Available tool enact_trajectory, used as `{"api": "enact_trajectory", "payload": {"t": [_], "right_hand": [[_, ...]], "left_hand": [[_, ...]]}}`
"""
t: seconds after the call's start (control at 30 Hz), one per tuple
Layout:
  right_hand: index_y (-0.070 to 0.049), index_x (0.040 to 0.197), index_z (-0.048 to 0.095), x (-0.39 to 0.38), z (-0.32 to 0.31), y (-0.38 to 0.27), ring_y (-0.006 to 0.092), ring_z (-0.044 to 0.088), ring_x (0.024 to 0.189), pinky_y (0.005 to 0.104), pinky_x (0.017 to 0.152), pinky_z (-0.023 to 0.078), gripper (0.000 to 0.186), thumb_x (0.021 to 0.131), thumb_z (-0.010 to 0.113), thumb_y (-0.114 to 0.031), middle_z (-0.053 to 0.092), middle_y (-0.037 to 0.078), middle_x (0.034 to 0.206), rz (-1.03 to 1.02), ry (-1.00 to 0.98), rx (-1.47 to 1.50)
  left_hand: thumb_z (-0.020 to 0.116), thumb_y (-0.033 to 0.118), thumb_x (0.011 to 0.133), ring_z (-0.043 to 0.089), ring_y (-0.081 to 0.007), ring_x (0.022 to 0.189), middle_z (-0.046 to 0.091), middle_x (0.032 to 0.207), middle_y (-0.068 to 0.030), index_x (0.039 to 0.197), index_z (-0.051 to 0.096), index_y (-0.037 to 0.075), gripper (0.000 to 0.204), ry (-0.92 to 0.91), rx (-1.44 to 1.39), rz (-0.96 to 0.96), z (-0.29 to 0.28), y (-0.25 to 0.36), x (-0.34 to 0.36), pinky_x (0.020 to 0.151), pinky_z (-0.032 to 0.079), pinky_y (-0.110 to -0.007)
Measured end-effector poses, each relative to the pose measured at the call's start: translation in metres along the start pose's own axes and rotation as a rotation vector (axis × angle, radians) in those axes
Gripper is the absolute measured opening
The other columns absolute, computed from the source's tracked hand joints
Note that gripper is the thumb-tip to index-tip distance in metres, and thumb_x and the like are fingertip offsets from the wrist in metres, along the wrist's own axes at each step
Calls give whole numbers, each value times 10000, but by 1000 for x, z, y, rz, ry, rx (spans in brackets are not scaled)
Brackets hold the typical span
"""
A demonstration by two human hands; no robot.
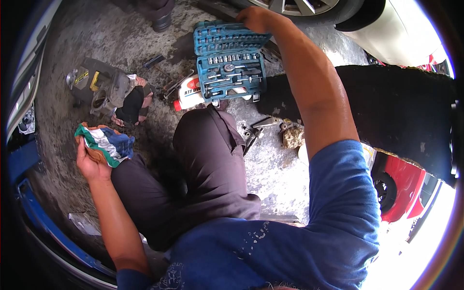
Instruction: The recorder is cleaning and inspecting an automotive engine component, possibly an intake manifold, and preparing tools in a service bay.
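Note:
My left hand point(92, 164), at the left beside my knee, is closed on a crumpled cloth point(108, 145) in green, white, blue and orange. My right arm stretches far forward. At its end my right hand point(258, 20) is by the far right corner of a blue socket set case point(264, 79), close to a car wheel point(309, 8). Its fingers look curled, but what lies in them is hidden. The case stands open, with sockets in its lid and a ratchet point(229, 67) among other tools in its base.
A white bottle point(189, 94) with a red cap lies against the case. Left of it are a grey machine part point(108, 79) and a dark rag point(130, 106). Loose tools point(261, 124) and a rough lump point(293, 137) lie right of my knee. A black panel point(396, 101) spans the right.

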State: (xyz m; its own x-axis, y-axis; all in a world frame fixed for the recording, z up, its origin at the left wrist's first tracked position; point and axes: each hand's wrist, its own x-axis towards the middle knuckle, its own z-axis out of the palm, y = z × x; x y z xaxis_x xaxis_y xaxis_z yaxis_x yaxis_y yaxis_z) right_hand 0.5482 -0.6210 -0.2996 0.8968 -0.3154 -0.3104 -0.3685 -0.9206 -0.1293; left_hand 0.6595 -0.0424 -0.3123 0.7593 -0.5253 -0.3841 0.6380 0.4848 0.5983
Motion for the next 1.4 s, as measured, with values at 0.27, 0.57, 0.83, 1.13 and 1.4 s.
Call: {"api": "enact_trajectory", "payload": {"t": [0.27, 0.57, 0.83, 1.13, 1.4], "right_hand": [[-123, 1203, 672, 14, 0, 11, 305, 619, 1130, 381, 979, 482, 394, 848, 502, -113, 640, 143, 1242, -48, -33, -11], [-124, 1231, 648, 24, -6, 14, 308, 613, 1139, 388, 983, 485, 401, 854, 513, -114, 616, 142, 1277, -260, -106, -385], [-114, 1225, 651, 34, 8, 8, 328, 614, 1129, 410, 978, 479, 396, 840, 572, -167, 644, 157, 1218, -201, -86, -346], [-145, 1193, 671, -19, 1, -38, 338, 631, 1088, 427, 926, 492, 389, 809, 695, -202, 670, 148, 1155, 15, -105, -148], [-148, 1069, 696, -80, 43, -51, 347, 654, 1023, 435, 879, 517, 305, 768, 652, -130, 694, 155, 1027, 34, -278, -93]], "left_hand": [[413, 281, 1014, 578, -330, 1139, 613, 1215, -143, 1320, 525, 90, 378, -19, -11, 4, 14, -2, -4, 1002, 435, -539], [451, 264, 1000, 584, -311, 1149, 622, 1214, -123, 1290, 553, 74, 361, -11, -18, 10, 6, 0, -2, 1024, 430, -502], [463, 267, 995, 577, -303, 1168, 617, 1243, -119, 1283, 566, 68, 365, 27, -27, 18, 1, 2, -6, 1032, 426, -490], [459, 279, 997, 574, -325, 1177, 603, 1273, -129, 1299, 556, 65, 384, -27, -52, -17, -3, 1, 1, 1026, 430, -517], [460, 272, 1002, 585, -311, 1164, 614, 1257, -116, 1298, 562, 67, 374, -26, -35, 1, -6, 0, 6, 1010, 448, -510]]}}
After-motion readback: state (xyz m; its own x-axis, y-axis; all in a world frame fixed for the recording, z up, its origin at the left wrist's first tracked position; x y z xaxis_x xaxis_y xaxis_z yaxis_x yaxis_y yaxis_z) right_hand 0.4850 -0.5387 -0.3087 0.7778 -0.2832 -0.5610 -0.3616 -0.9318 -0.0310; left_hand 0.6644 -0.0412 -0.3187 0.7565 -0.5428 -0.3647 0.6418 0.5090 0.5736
